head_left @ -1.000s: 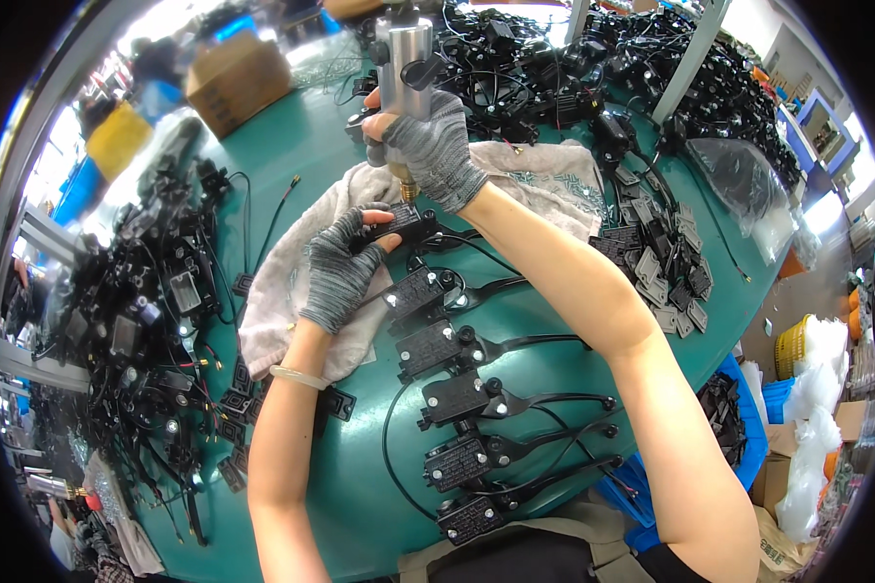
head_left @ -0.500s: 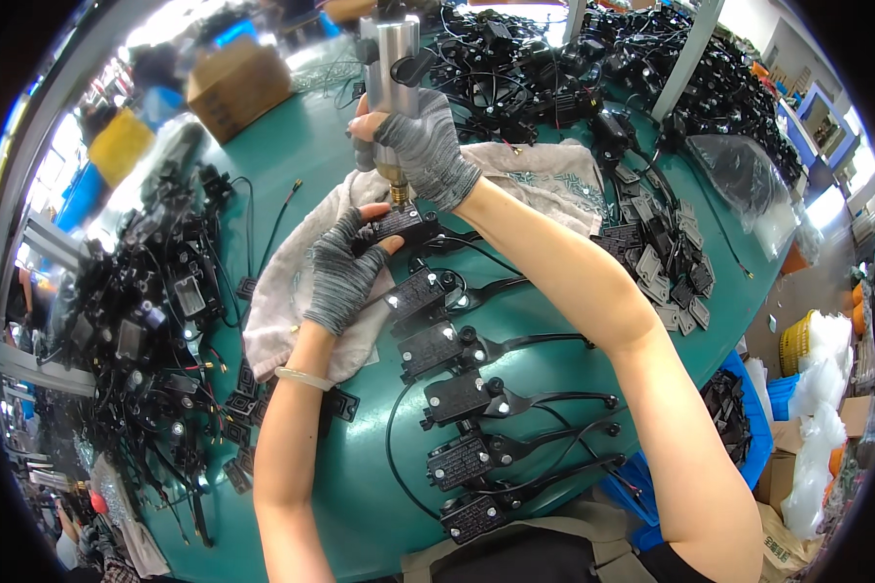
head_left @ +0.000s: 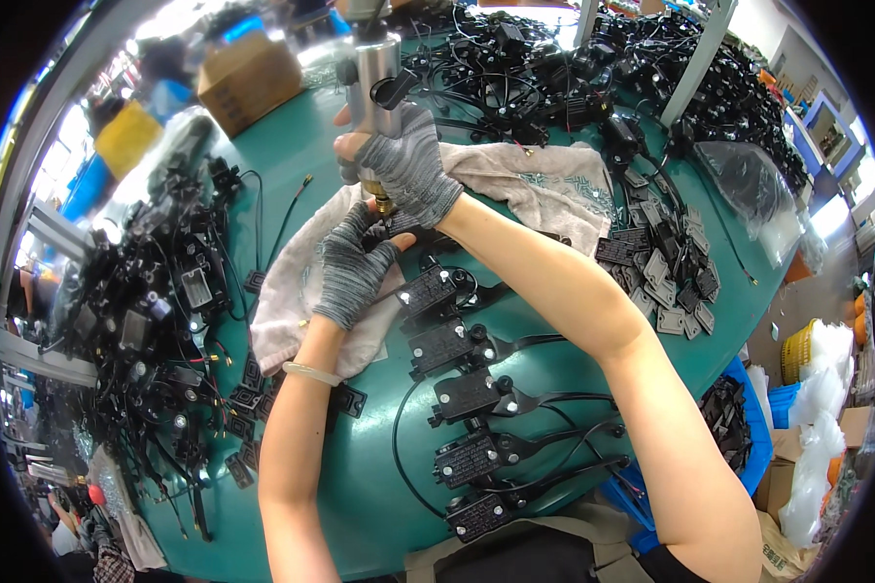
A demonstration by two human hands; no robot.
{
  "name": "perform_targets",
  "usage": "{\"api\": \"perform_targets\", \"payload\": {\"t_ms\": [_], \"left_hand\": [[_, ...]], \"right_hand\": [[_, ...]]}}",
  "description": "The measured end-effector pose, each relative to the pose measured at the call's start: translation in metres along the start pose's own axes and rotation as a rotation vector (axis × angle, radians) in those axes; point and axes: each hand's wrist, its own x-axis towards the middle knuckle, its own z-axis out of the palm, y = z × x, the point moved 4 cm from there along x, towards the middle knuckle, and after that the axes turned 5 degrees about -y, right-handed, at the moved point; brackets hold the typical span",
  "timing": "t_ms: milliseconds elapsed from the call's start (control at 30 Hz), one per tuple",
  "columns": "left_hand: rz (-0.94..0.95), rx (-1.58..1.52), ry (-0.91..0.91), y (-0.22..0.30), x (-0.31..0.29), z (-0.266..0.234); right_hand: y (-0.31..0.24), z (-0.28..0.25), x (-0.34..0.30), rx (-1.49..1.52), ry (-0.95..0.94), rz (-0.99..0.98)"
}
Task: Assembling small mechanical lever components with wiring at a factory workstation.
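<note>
Left fingers (head_left: 403, 240) hold a black block (head_left: 399, 224) between them; right fingers (head_left: 351, 147) grip the silver driver (head_left: 376, 87) above.

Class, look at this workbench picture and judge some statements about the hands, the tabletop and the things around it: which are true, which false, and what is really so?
1. The left hand and right hand both wear grey fingerless gloves. True.
2. The right hand is empty. False: it grips a silver tool.
3. Small metal pieces lie on the pale cloth. True.
4. Black lever assemblies lie in a row on the green table. True.
5. The right wrist wears a bracelet. False: the pale bracelet is on the left wrist.
</note>
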Motion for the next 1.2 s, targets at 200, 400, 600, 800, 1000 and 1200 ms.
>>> {"api": "perform_targets", "payload": {"t_ms": [200, 400, 600, 800, 1000, 1200], "left_hand": [[0.021, -0.090, 0.045, -0.004, 0.001, 0.000], [0.012, -0.094, 0.015, -0.001, 0.001, 0.000], [0.006, -0.010, -0.017, 0.002, 0.003, 0.000], [0.021, 0.041, -0.021, 0.003, 0.003, 0.002], [0.034, 0.148, 0.044, -0.003, -0.007, -0.012], [0.268, 0.318, 0.010, 0.038, -0.057, 0.000]], "right_hand": [[-0.002, -0.003, -0.002, 0.019, 0.023, 0.006], [0.001, -0.002, 0.002, -0.006, 0.033, 0.015], [0.003, -0.001, 0.004, -0.027, -0.014, 0.075], [-0.003, 0.001, -0.002, 0.126, -0.007, 0.063], [-0.046, 0.004, -0.029, 0.014, -0.036, 0.021], [-0.064, -0.010, -0.062, -0.085, -0.028, -0.047]]}}
